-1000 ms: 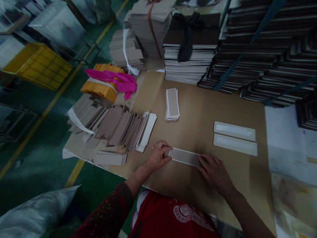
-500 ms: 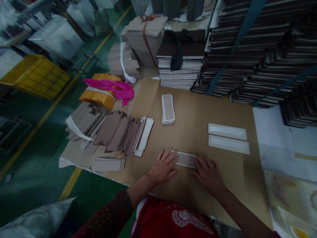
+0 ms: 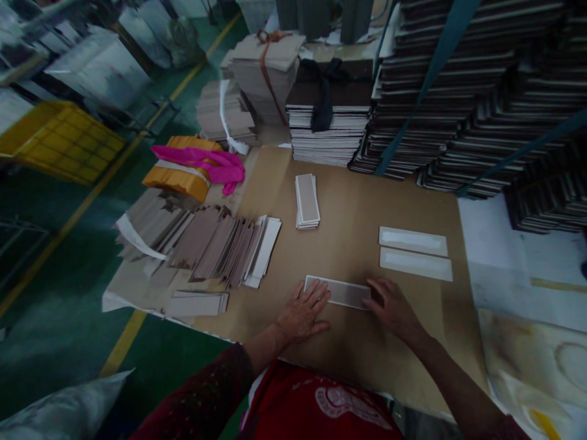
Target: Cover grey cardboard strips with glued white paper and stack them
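Note:
A grey cardboard strip [image 3: 346,293] with a white border lies flat in front of me. My left hand [image 3: 303,310] rests on its left end, fingers spread and flat. At the strip's right end, my right hand [image 3: 395,310] has its thumb and curled fingers around the short edge. Two pale strips with white middles [image 3: 415,264] lie one above the other, beyond my right hand. Further back, a small pile of grey strips with white borders [image 3: 307,200] stands near the middle of the brown board [image 3: 348,241].
On the left are a leaning row of grey-brown card strips [image 3: 215,247], a low pile of strips [image 3: 197,303] and a yellow bundle [image 3: 178,178] under a pink cloth [image 3: 215,164]. Tall strapped stacks of dark boards [image 3: 463,104] line the back right. A yellow crate [image 3: 68,143] stands beyond.
My right hand has gone from lying flat on the strip to curling at its right end. My left hand has stayed flat on the left end, showing more of the strip's corner. The view shifted slightly.

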{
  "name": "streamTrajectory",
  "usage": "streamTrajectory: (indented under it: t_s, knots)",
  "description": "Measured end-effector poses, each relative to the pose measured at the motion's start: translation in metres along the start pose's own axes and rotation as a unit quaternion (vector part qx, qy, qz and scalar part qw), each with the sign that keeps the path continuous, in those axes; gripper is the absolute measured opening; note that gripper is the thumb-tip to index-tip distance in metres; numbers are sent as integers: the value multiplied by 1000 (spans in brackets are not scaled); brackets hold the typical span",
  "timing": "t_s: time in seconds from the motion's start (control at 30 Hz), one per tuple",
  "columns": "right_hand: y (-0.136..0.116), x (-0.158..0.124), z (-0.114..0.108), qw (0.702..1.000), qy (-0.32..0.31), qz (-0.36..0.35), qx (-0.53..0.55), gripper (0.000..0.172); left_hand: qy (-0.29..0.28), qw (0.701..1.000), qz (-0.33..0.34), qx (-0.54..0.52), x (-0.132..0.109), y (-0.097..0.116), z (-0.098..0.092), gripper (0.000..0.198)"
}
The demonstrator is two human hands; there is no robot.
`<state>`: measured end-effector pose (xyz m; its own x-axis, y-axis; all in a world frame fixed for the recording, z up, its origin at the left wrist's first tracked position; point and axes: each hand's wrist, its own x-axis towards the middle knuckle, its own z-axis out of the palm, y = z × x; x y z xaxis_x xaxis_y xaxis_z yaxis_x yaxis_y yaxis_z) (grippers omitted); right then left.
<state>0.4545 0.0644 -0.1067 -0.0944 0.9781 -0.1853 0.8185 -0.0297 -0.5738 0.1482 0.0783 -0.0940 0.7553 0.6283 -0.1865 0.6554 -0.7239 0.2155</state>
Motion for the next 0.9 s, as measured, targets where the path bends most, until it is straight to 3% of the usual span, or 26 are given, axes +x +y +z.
streamTrajectory:
  t_s: [0.13, 0.33, 0.47, 0.6, 0.73, 0.9]
  knots:
    - [-19, 2, 12, 999, -21, 50, 0, 49, -1, 1000, 6, -4, -1, 1, 0, 77]
    - [-35, 0, 7, 992, -66, 97, 53, 10, 5, 999, 21, -46, -3, -4, -1, 75]
    - [-42, -7, -1, 975, -123, 127, 134, 22, 4, 997, 21, -75, -12, -10, -4, 74]
    - [-56, 3, -18, 909, -153, 205, 330, 36, 64, 994, -71, -57, -43, -12, -4, 79]
    - [-85, 56, -30, 857, -46, 236, 457, 43, 179, 964, -190, -45, -81, -10, 1, 78]
    - [-125, 171, -9, 862, 89, 190, 462, 46, 195, 933, -297, -60, -106, -9, 1, 73]
